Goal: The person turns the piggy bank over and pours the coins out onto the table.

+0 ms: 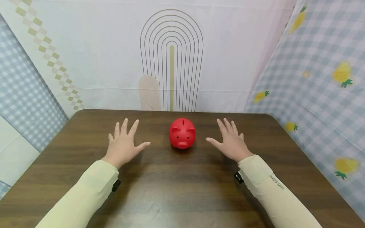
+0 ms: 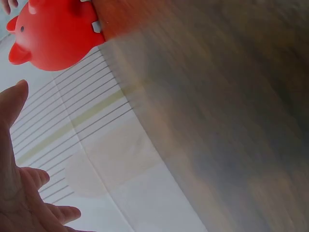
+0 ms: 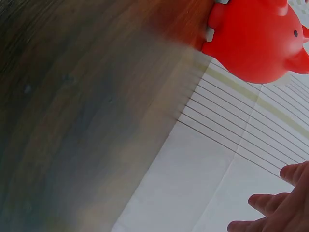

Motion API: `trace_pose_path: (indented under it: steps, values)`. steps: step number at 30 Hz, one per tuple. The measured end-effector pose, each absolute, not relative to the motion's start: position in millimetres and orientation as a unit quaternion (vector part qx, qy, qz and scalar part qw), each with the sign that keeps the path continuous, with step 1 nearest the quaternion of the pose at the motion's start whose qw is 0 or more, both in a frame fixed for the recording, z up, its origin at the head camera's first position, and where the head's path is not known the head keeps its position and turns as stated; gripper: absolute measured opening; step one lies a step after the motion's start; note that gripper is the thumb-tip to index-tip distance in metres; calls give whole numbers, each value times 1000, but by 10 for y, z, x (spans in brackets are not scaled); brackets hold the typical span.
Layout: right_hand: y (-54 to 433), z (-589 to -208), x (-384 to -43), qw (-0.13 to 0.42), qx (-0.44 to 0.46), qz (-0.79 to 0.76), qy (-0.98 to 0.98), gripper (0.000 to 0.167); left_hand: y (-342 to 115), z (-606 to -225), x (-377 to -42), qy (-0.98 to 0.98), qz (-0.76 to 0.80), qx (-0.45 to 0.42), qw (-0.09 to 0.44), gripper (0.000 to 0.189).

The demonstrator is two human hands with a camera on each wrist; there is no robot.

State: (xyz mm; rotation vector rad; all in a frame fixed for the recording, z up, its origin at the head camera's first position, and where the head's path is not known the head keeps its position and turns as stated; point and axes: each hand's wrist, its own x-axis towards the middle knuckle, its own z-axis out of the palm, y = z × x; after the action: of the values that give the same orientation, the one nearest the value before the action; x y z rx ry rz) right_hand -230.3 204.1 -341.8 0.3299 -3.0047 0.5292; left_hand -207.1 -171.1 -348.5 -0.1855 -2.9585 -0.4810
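Observation:
A red piggy bank (image 1: 182,134) stands on the dark wooden table (image 1: 171,183), snout toward me and coin slot on top. To its left is my left hand (image 1: 122,145), fingers spread and touching nothing. My right hand (image 1: 231,142) is on the other side, its fingers straight and its thumb pointing at the pig, with a gap between. In the left wrist view the piggy bank (image 2: 58,36) appears at the upper left, beyond the thumb (image 2: 13,101). The right wrist view has the piggy bank (image 3: 258,41) at the upper right and some fingers (image 3: 270,203) low down.
Behind the table's far edge hangs a white cloth (image 1: 108,63) with an arch pattern. Blue checked cloth (image 1: 319,117) with yellow fruit prints borders the right side, and more checked cloth (image 1: 22,85) hangs at the left. A small black device (image 1: 116,185) sits at the left cuff.

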Motion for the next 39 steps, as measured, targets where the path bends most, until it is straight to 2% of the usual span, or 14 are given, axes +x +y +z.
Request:
trace_pose_path:
  steps: [31, 39]
  values:
    - [1825, -3461, -2433, 13, 134, 273, -953, 97, -1265, -3456, -2308, -958, -266, -100, 40, 94]
    - [1734, -3450, -2444, 27, 152, 291, -944, 96, -1132, -3443, -2315, -945, -312, -98, 16, 94]
